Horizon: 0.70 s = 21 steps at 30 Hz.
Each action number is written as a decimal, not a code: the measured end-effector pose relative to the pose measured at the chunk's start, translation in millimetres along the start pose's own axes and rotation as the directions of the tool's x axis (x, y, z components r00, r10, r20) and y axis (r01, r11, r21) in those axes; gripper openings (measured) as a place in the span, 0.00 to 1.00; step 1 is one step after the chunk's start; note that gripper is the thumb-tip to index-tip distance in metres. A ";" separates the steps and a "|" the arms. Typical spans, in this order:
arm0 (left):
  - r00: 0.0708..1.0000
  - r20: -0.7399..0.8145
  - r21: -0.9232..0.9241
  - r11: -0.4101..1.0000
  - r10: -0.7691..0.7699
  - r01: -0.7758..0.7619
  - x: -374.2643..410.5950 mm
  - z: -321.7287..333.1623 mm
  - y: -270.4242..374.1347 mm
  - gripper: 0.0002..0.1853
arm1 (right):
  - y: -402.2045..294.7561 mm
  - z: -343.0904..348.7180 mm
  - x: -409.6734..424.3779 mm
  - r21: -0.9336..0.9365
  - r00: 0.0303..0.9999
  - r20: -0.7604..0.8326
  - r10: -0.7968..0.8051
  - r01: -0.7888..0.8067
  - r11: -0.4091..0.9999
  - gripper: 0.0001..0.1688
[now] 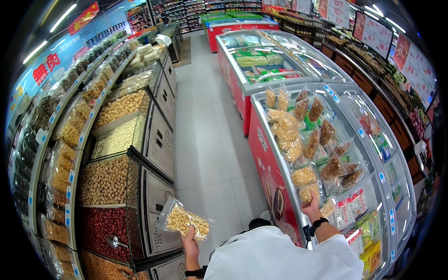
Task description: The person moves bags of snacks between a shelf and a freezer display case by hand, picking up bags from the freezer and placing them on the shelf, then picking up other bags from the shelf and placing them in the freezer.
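My left hand grips the lower edge of a clear plastic bag of pale nuts or dried pieces, held up over the aisle beside the bulk bins. On the other side, my right hand is on a clear bag of yellowish dried food lying on the chest freezer's glass top; its fingers touch the bag's lower end. A similar bag lies just beyond it. Farther along the glass are piled yellowish bags and several bags of brown dried food.
Glass-fronted bins at left hold round brown nuts, red dates with a metal scoop, and pale kernels. Bagged dry goods line the sloped shelf. A tiled aisle runs between the bins and the red chest freezers.
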<state>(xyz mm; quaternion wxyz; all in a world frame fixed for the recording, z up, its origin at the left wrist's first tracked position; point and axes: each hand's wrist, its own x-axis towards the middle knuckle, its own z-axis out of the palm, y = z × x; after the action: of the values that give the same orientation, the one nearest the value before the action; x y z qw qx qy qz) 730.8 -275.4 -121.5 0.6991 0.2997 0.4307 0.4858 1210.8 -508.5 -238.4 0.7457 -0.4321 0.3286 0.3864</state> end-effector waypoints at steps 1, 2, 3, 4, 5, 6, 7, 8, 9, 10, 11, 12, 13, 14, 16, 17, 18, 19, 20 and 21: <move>1.000 0.012 0.010 1.000 0.005 -0.005 -1.5 -4.1 2.0 0.27 | 3.7 -0.7 -4.3 0.029 1.000 0.007 0.002 -0.002 1.000 0.16; 1.000 0.023 0.020 1.000 0.011 -0.011 -3.0 -8.4 4.7 0.27 | 8.8 -3.9 -3.6 0.031 0.999 0.044 -0.005 0.003 0.999 0.17; 1.000 0.029 0.030 0.999 0.010 -0.011 -8.0 -10.3 9.2 0.28 | 14.8 -5.9 -9.5 0.030 0.997 0.075 -0.010 0.008 1.000 0.18; 0.999 -0.010 -0.005 0.999 0.049 -0.049 -13.6 -9.8 13.5 0.26 | 19.0 -1.9 -13.1 0.026 0.994 0.107 -0.013 0.010 1.000 0.19; 0.998 -0.012 0.001 0.998 0.056 -0.056 -15.4 -11.8 21.3 0.26 | 26.6 3.8 -17.3 0.043 0.995 0.096 -0.033 0.029 0.999 0.18; 0.997 -0.038 0.002 0.998 0.066 -0.066 -22.6 -20.0 27.4 0.25 | 42.7 21.7 -42.7 0.039 0.995 0.088 -0.041 0.037 0.999 0.17; 0.996 -0.062 -0.003 0.998 0.061 -0.061 -30.3 -26.0 29.1 0.25 | 48.2 29.7 -60.2 0.031 0.996 0.069 -0.059 0.057 0.998 0.16; 0.996 -0.078 -0.037 0.999 0.029 -0.032 -30.3 -32.1 32.2 0.23 | 49.0 12.1 -44.4 -0.026 0.989 0.148 -0.022 0.026 0.999 0.20; 0.997 -0.067 -0.074 0.996 0.039 -0.044 -33.9 -40.9 35.9 0.22 | 56.9 19.7 -55.3 -0.050 0.982 0.189 -0.003 0.013 0.999 0.19; 0.996 -0.072 -0.114 0.992 0.053 -0.061 -40.6 -50.0 41.1 0.22 | 69.1 31.2 -76.8 -0.090 0.973 0.228 0.028 -0.007 0.996 0.19; 0.995 -0.081 -0.158 0.985 0.055 -0.068 -46.9 -54.8 48.5 0.20 | 79.1 40.0 -90.8 -0.128 0.963 0.263 0.058 -0.025 0.991 0.19; 0.995 -0.090 -0.194 0.980 0.035 -0.052 -50.9 -65.8 49.3 0.19 | 85.9 38.2 -91.6 -0.147 0.953 0.293 0.080 -0.038 0.988 0.19; 0.991 -0.084 -0.212 0.970 0.100 -0.116 -53.8 -76.2 48.4 0.18 | 91.6 35.8 -90.4 -0.167 0.942 0.320 0.105 -0.053 0.985 0.19; 0.989 -0.126 -0.207 0.973 0.080 -0.105 -60.2 -86.1 52.7 0.19 | 102.0 41.1 -96.4 -0.198 0.941 0.321 0.104 -0.041 0.979 0.20; 0.974 -0.172 -0.231 0.955 0.149 -0.187 -79.6 -95.9 71.3 0.19 | 130.3 70.7 -122.4 -0.293 0.956 0.259 0.138 -0.059 0.954 0.19; 0.964 -0.203 -0.245 0.945 0.170 -0.218 -91.6 -101.4 77.4 0.19 | 137.5 76.9 -120.9 -0.336 0.951 0.248 0.182 -0.092 0.937 0.18; 0.957 -0.219 -0.256 0.935 0.191 -0.246 -100.4 -109.2 83.2 0.20 | 147.7 82.4 -122.2 -0.442 0.924 0.321 0.208 -0.048 0.896 0.18; 0.947 -0.236 -0.264 0.924 0.217 -0.278 -110.5 -120.0 88.3 0.20 | 160.1 89.6 -123.8 -0.537 0.886 0.394 0.245 0.005 0.844 0.19; 0.935 -0.264 -0.285 0.908 0.236 -0.309 -118.7 -128.8 92.3 0.20 | 170.3 95.4 -124.8 -0.584 0.874 0.417 0.248 0.049 0.810 0.19; 0.924 -0.285 -0.304 0.890 0.255 -0.339 -126.3 -138.8 96.1 0.21 | 175.7 98.0 -113.0 -0.666 0.822 0.491 0.289 0.140 0.733 0.22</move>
<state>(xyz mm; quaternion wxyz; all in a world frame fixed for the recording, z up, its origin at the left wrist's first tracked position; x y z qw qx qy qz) 546.5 -360.3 -64.1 0.6011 0.1740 0.3674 0.6881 1020.1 -395.9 -173.7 0.5821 -0.5242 -0.0524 0.6194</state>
